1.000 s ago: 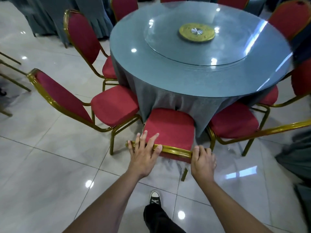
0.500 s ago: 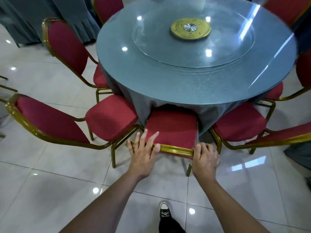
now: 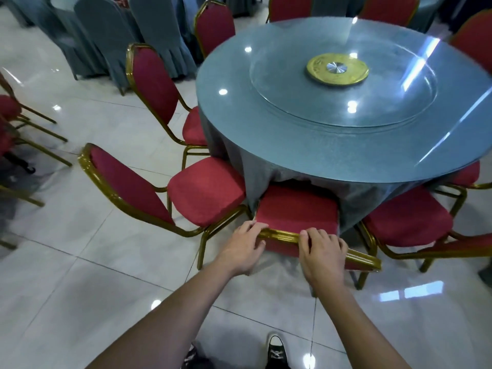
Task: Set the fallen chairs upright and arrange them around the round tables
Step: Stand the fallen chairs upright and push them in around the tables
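At the fingers: both hands lay on the gold top rail of the red chair (image 3: 295, 209), which stood upright with its seat pushed under the round table (image 3: 332, 145).
Left hand (image 3: 241, 250): its fingers curled over the left end of the rail, grasping it, thumb below.
Right hand (image 3: 323, 254): its fingers bent over the rail's middle and gripped it; the rail's right end ran free past the knuckles.
Beyond the fingertips: the chair's red seat sat partly beneath the grey tablecloth (image 3: 266, 177), which hung over its far edge.
Left of the left fingers: a neighbouring chair (image 3: 205, 193) stood upright, its seat just beside the held chair's seat, its back turned away from the table.
Right of the right fingers: another upright chair (image 3: 407, 222) had its seat tucked near the table edge.
Farther past the fingers: a glass turntable (image 3: 343, 83) with a gold hub (image 3: 336, 69) rested on the tabletop.
Far left of the hands: fallen chairs (image 3: 16, 129) lay on the tiled floor (image 3: 93, 275), well apart from the table.
Below the wrists: a black-and-white shoe (image 3: 277, 351) stood on the floor.
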A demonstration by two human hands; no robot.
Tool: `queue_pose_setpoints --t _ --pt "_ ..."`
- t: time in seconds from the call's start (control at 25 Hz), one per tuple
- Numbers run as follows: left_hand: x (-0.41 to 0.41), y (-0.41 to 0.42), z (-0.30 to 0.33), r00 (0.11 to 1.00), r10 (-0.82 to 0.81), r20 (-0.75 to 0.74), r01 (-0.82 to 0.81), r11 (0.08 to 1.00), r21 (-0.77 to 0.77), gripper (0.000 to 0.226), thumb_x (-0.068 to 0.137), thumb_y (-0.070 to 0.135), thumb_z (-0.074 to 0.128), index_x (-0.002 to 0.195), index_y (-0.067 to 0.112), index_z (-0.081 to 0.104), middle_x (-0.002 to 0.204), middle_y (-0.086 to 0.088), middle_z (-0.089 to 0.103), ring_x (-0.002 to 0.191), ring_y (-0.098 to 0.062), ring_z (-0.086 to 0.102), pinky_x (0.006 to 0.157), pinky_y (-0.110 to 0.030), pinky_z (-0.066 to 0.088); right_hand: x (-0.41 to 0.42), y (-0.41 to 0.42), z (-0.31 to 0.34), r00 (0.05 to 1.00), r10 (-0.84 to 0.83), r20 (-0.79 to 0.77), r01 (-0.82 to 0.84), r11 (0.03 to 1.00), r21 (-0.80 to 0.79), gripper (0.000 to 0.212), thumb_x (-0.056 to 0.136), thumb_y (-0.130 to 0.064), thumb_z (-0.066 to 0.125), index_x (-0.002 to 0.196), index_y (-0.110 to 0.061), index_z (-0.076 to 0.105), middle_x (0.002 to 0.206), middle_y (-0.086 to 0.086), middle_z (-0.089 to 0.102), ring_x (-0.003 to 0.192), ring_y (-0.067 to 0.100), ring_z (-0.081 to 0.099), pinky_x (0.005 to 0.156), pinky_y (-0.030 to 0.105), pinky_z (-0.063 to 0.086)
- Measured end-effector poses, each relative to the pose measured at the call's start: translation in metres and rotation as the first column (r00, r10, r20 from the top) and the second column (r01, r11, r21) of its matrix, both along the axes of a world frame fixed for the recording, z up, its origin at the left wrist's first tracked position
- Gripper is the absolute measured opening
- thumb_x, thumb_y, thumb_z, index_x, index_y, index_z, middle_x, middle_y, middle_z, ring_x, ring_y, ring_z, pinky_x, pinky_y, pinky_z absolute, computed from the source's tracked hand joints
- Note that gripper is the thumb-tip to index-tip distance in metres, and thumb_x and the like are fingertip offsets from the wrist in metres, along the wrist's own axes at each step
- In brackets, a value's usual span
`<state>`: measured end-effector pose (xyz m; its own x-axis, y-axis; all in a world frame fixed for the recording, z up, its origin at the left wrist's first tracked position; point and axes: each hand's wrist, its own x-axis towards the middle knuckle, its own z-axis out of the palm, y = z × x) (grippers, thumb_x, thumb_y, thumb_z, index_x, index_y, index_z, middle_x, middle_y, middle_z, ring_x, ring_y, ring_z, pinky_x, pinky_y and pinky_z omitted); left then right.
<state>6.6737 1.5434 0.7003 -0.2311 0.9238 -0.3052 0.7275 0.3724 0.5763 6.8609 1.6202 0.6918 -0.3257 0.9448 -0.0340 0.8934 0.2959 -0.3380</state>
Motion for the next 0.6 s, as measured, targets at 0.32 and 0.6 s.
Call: queue_pose_setpoints --t 0.32,0.6 --pt "-0.18 -0.086 0.028 0.983 0.081 -0.166 -0.069 0.994 0.079 0.045 0.103 0.031 0.047 0.147 0.034 0.041 0.154 0.006 0.037 0.141 -0.02 0.038 0.117 -0.043 0.035 -0.149 -0.06 0.013 0.997 -0.01 -0.075 0.01 1.0 -0.004 0.016 0.098 -0.035 0.05 0.106 -0.031 0.063 0.107 -0.007 0.064 0.105 0.02 0.056 0.1 0.041 0.036" --pt "-0.326 -0.166 0.034 0.943 0.164 -0.288 -0.142 0.985 0.096 0.043 0.102 0.036 0.05 0.144 0.039 0.041 0.158 0.005 0.035 0.146 -0.02 0.033 0.117 -0.045 0.032 -0.304 -0.144 0.012 0.985 0.095 -0.144 -0.108 0.99 -0.091 0.014 0.098 -0.033 0.052 0.11 -0.034 0.059 0.102 -0.012 0.053 0.098 0.015 0.051 0.095 0.039 0.039"
